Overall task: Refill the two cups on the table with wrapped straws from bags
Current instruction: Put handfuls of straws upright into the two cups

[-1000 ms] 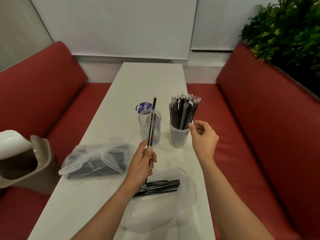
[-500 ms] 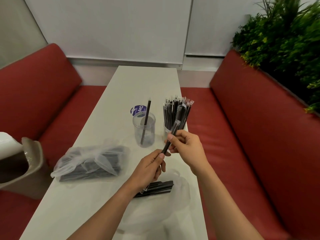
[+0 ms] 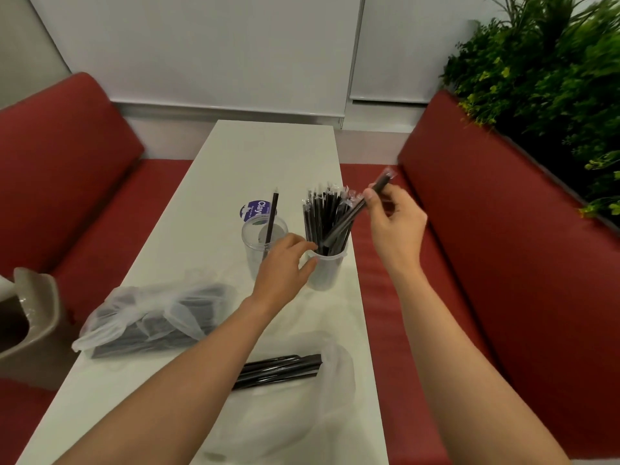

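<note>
Two hands noted. Right hand point(image 3: 396, 229) pinches one wrapped straw point(image 3: 345, 223) between thumb and fingertips; the straw is tilted, with its lower end inside the full cup point(image 3: 327, 275) among the packed straws. Left hand point(image 3: 285, 266), fingers loosely spread and gripping nothing, touches the full cup's left wall at the rim. Just left of the full cup stands a clear cup point(image 3: 253, 253) holding a single straw point(image 3: 272, 213). On the tabletop point(image 3: 268, 152), nearer than the full cup, lies a near-empty bag point(image 3: 302, 414); to its near left, a fuller bag point(image 3: 151, 313).

Red padded benches point(image 3: 67, 169) flank a long white surface point(image 3: 265, 152). White wall panels point(image 3: 201, 45) stand behind. Green plants point(image 3: 543, 78) rise beyond the right bench; a beige bin point(image 3: 38, 297) sits left.
</note>
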The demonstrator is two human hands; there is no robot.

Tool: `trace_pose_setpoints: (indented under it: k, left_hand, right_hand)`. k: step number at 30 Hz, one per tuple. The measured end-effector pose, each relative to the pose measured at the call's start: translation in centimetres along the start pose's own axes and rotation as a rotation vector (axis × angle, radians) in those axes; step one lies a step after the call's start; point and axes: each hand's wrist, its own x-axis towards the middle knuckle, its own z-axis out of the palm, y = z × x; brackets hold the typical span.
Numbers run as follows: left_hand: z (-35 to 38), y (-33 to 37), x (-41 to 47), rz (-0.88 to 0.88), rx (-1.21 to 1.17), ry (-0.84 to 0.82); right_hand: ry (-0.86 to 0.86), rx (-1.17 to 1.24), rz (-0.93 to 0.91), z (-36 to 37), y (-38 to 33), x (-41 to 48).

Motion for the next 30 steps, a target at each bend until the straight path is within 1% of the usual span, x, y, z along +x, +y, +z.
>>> trace_pose_setpoints:
  k: [5,8,12,19,24,27,30]
  left_hand:
    - [1.5,0.4,1.7,0.039,0.126,-0.066]
    - [2.3,0.1,2.0,0.03,0.159,-0.121]
    - [2.9,-0.5,2.1,0.056,0.202,-0.113]
    - [2.8,-0.4,2.0,0.068,0.229,-0.107]
    - [2.3,0.1,1.7,0.077,0.215,-0.114]
    - [1.6,0.6,0.7,0.073,0.17,-0.047]
    - [0.8,0.9,-1.6,0.056,0.101,0.039]
  right_hand:
    - [-0.252,-0.159,0.057,2.4,4.0,-1.4]
    - [-0.318,-0.197,0.122,3.2,5.3,-2.2]
    - [-0.316,-0.12,0.266,4.0,6.2,-3.1]
    - [-0.294,-0.127,0.368,4.7,6.8,-3.3]
    - [-0.258,-0.1,0.374,3.6,6.7,-4.4]
    - [-0.239,-0.095,0.359,2.3,6.5,-5.7]
    - [-0.241,-0.098,0.282,1.3,5.6,-7.8]
